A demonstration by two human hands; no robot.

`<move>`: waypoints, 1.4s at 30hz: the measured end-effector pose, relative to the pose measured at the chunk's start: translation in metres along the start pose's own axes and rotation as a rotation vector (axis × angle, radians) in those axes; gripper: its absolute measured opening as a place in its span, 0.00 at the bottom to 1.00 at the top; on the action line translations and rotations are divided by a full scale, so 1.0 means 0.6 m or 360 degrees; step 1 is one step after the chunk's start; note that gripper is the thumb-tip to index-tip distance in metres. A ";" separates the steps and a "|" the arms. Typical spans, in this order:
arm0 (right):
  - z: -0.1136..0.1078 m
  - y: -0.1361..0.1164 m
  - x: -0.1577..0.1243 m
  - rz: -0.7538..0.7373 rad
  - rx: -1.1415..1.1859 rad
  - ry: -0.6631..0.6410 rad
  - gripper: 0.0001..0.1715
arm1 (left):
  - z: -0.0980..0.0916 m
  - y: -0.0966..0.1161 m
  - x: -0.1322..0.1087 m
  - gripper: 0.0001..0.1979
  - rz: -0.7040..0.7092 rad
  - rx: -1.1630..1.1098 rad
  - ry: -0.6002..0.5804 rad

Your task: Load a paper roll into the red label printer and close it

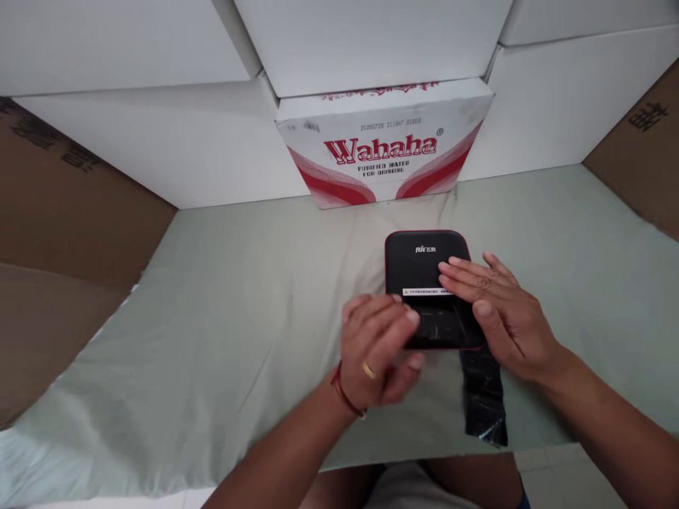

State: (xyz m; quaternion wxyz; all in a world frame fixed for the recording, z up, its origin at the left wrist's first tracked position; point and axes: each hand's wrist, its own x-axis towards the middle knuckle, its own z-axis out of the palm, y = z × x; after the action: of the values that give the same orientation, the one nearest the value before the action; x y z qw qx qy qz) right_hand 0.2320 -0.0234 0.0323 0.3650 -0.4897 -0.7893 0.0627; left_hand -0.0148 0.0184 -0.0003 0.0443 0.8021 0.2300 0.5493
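A black device with a red edge and white lettering [411, 265] lies on the green cloth. My right hand [503, 318] rests on its right side, fingers stretched across the top. At the lower left corner of the device is my left hand [379, 346], slightly blurred, its fingers curled and the thumb apart; nothing shows between them. A glossy dark panel [438, 322] covers the device's lower part. From under the lower right corner a black shiny strip [484, 396] hangs down towards the cloth's front edge.
Behind stands a white and red water carton [390, 152], with large white boxes [371, 42] around and above it. Brown cardboard [68, 233] borders the left side, and more cardboard [641, 141] the right. Green cloth [223, 318] covers the table.
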 end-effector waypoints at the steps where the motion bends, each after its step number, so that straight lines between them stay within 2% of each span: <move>1: 0.002 0.001 0.000 0.0005 0.0014 0.0016 0.27 | -0.004 -0.011 0.002 0.22 -0.0145 -0.0062 -0.0047; 4: 0.010 0.003 -0.003 0.0023 0.0063 0.0084 0.27 | -0.009 -0.036 0.004 0.21 -0.0418 -0.0404 -0.0133; 9: 0.022 0.002 -0.006 0.0029 0.0143 0.0110 0.27 | 0.003 -0.040 0.000 0.13 -0.0748 -0.0867 0.0000; 12: 0.025 -0.006 -0.013 -0.0036 0.0170 0.0129 0.29 | 0.003 -0.047 0.000 0.20 -0.0880 -0.1040 -0.0033; 15: 0.023 -0.016 -0.024 -0.0227 0.0138 0.0205 0.31 | -0.005 -0.075 0.000 0.36 -0.0868 -0.1067 -0.0189; 17: 0.019 -0.021 -0.032 -0.0306 0.0071 0.0240 0.30 | -0.007 -0.098 0.001 0.51 -0.0876 -0.1068 -0.0388; 19: 0.015 -0.023 -0.038 -0.0310 0.0020 0.0257 0.29 | -0.003 -0.114 0.005 0.56 -0.0848 -0.1111 -0.0527; 23: 0.013 -0.021 -0.038 -0.0313 0.0000 0.0234 0.25 | 0.022 -0.125 0.011 0.55 -0.0904 -0.1292 -0.0587; 27: 0.011 -0.018 -0.031 -0.0395 0.0019 0.0247 0.24 | 0.037 -0.126 0.006 0.59 -0.0923 -0.1549 -0.0587; 33: -0.001 -0.024 -0.024 -0.0451 -0.0090 0.0204 0.20 | 0.032 -0.136 -0.012 0.60 -0.0768 -0.1298 -0.0592; 38: -0.014 -0.034 -0.009 -0.0564 -0.0103 0.0164 0.16 | 0.032 -0.137 -0.012 0.58 -0.0863 -0.1431 -0.0663; 40: -0.028 -0.041 0.004 -0.0501 0.0045 0.0038 0.14 | 0.034 -0.137 -0.013 0.57 -0.0911 -0.1521 -0.0666; 42: -0.046 -0.045 0.023 -0.0278 0.0220 -0.0091 0.12 | 0.038 -0.136 -0.015 0.59 -0.0966 -0.1603 -0.0653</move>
State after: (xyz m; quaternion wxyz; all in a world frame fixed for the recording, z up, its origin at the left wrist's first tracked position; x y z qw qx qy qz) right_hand 0.2267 -0.0333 0.0718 0.3794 -0.3908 -0.8328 0.0990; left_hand -0.0230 0.0916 -0.0434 0.6145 0.6709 0.1472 0.3880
